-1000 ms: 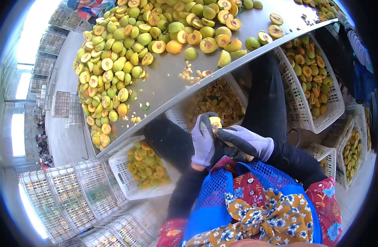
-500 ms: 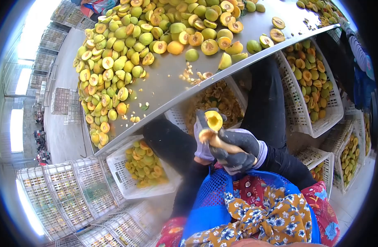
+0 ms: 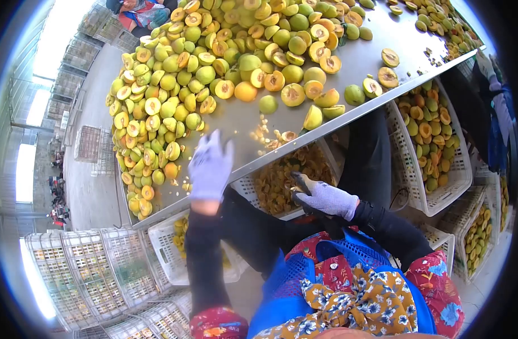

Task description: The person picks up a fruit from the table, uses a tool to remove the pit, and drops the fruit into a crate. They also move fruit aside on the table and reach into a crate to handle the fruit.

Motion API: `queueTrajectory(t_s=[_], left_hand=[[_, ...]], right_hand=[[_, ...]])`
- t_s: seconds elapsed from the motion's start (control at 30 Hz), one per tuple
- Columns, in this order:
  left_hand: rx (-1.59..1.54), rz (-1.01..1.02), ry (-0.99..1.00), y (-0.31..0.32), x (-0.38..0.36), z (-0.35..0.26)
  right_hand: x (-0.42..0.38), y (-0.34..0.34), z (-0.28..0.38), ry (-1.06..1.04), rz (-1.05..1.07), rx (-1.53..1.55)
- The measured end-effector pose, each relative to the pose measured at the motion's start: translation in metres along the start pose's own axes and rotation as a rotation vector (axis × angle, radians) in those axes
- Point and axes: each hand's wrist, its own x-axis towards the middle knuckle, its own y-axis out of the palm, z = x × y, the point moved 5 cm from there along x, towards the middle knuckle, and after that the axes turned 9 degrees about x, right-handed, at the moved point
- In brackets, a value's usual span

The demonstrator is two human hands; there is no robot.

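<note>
My left hand (image 3: 212,166), in a pale lilac glove, is over the near edge of the metal table (image 3: 225,133). Its fingers are spread and slightly blurred, with nothing visible in them. The nearest heap is halved yellow-green apricots (image 3: 174,107), just beyond the fingertips. My right hand (image 3: 329,199), in a matching glove with a dark palm, is above my lap. Those fingers are curled closed, and what they hold is hidden. Below the table edge, between my legs, a crate (image 3: 245,185) contains scraps of fruit and pits (image 3: 293,175).
White crates of apricot halves stand at right (image 3: 461,169) and at lower left (image 3: 167,254). Stacked crates (image 3: 89,271) fill the left floor. Loose pits (image 3: 264,135) lie near the table's raised rim (image 3: 326,127). Other people are at the upper left (image 3: 137,14) and right edge (image 3: 499,107).
My left hand has left my right hand and moved left and up to the table; the apricot half it held is gone from it. My right hand stays above my lap, its pale long object now unseen.
</note>
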Motion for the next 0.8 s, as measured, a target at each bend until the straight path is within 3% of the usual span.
queueTrajectory(t_s=[0.13,0.2,0.3,0.37,0.4,0.47,0.57,0.6,0.63,0.8], left_hand=[[-0.032,0.297,0.301,0.068,0.103,-0.078],[-0.027,0.153,0.412,0.098,0.114,-0.084],[-0.234,0.414,0.311,0.097,0.112,-0.070],[-0.974,0.681,0.182,0.077,0.075,-0.059],[-1.357,0.719,0.088,0.068,0.053,-0.052],[-1.384,0.462,0.149,0.054,0.010,-0.042],[-1.982,0.744,-0.312,0.063,-0.043,-0.056],[-2.065,0.846,-0.306,0.065,-0.054,-0.064],[-2.085,0.784,-0.406,0.054,-0.065,-0.077],[-1.735,0.370,-0.329,0.044,-0.089,-0.087]], right_hand=[[-0.010,-0.014,0.003,0.013,-0.031,0.014],[-0.016,-0.022,0.003,-0.096,-0.131,-0.024],[-0.030,-0.033,0.010,-0.100,-0.193,0.055],[-0.036,-0.037,0.019,-0.221,-0.278,0.101],[-0.037,-0.038,0.025,-0.296,-0.337,0.081],[-0.043,-0.036,0.046,-0.329,-0.356,-0.022],[-0.048,-0.023,0.066,-0.449,-0.360,-0.141],[-0.050,-0.019,0.070,-0.496,-0.361,-0.175],[-0.053,-0.015,0.072,-0.514,-0.361,-0.245],[-0.070,-0.004,0.080,-0.500,-0.326,-0.365]])
